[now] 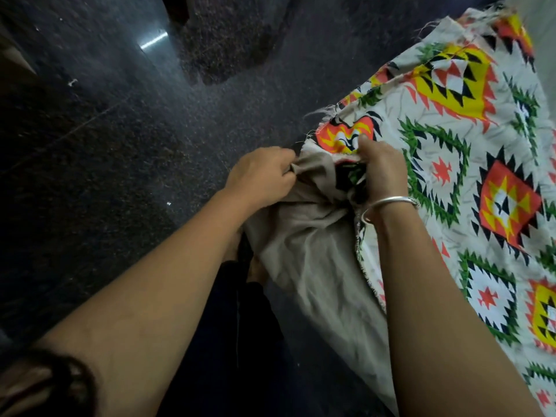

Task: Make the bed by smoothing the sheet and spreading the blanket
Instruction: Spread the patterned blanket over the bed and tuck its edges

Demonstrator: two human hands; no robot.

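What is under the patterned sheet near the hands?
Plain beige fabric shows below the patterned sheet, gripped by the left hand; the right hand grips the sheet's edge. Whether it is lining or another cloth is unclear. Whatever lies beneath the flat part is covered.

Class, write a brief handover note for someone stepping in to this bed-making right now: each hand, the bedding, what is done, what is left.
The left hand pinches a fold of beige cloth, seemingly the turned-over underside of the patterned sheet.
The right hand grips the sheet's bunched corner beside it.
Done: the sheet beyond the hands lies spread, faintly creased.
Left: pull this corner out flat, smooth the creases, spread the blanket, which is not in view.
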